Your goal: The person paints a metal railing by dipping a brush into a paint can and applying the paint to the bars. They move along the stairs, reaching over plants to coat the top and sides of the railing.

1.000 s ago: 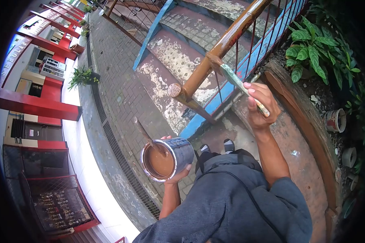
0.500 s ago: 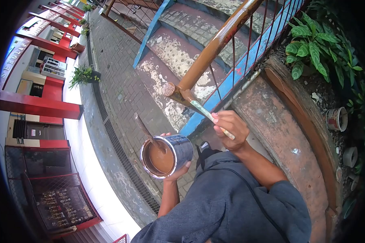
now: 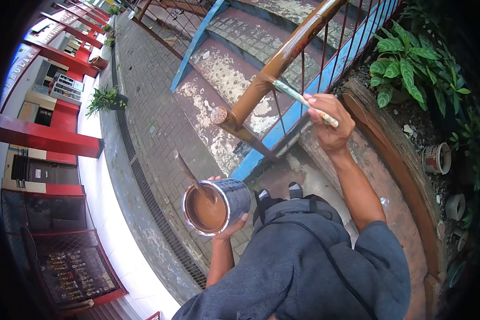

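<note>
My left hand (image 3: 230, 228) is wrapped round a can (image 3: 237, 201) of brown paint, its open top facing up towards me. A wooden stick (image 3: 189, 173) leans out of the paint. My right hand (image 3: 333, 124) grips a thin paintbrush (image 3: 298, 96) by its pale, paint-stained handle. The brush tip touches the side of a round metal handrail (image 3: 288, 55), which is brown with whitish patches along its upper part. Below that contact, the rail ends in a rusty round cap (image 3: 218, 114) at the post.
Worn steps (image 3: 213, 74) with a blue edge (image 3: 245, 162) lie beyond the rail. A leafy plant (image 3: 405, 64) and a brown curved border (image 3: 394, 154) are at the right. A drain grate (image 3: 154, 205) runs along the paving at the left.
My right hand has moved up and to the right, and the brush tip has gone from near the post to farther up the rail. My left hand still holds the can.
</note>
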A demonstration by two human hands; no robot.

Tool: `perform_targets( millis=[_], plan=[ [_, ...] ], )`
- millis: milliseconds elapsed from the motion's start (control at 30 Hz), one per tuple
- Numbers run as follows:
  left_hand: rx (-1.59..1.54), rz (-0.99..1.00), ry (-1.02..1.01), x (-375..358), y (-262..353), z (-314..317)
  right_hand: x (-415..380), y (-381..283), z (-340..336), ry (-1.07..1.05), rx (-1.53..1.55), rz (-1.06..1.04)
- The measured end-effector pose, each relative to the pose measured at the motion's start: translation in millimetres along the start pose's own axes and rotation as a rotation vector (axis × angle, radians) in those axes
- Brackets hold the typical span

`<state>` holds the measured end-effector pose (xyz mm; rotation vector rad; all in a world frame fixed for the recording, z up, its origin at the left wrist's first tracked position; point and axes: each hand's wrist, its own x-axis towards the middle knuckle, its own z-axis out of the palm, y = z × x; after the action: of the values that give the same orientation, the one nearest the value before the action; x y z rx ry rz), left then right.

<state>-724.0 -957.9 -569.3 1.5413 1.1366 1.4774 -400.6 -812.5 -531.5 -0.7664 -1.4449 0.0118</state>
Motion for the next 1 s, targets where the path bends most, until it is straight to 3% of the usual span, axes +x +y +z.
perform_targets(
  millis=[167,267,500,733,767,933,1000],
  plan=[
    [0.045,-0.014,0.045,-9.0,0.6,-10.2,19.7,13.8,-14.0,0.303,-0.191,-0.016],
    [0.053,-0.02,0.053,-13.5,-1.5,-15.2,27.3,9.0,-16.7,0.349,-0.317,-0.043],
    [0.004,-0.025,0.047,-15.2,-4.5,-17.5,-6.5,-15.1,19.6,0.099,-0.247,-0.081],
    [0.037,-0.055,-0.012,-10.4,-0.3,-13.7,-60.7,-55.0,24.4,0.005,0.074,0.119],
    [0.033,-0.024,0.006,-10.5,-2.2,-11.4,-61.9,-53.9,23.2,0.019,0.211,0.188],
    [0.025,-0.041,-0.024,-16.1,-2.9,-12.1,-24.8,-12.5,9.4,0.061,0.224,0.404],
    [0.038,-0.093,-0.022,-17.2,-2.2,-11.4,-0.1,6.7,-3.0,0.02,0.152,0.362]
  ],
)
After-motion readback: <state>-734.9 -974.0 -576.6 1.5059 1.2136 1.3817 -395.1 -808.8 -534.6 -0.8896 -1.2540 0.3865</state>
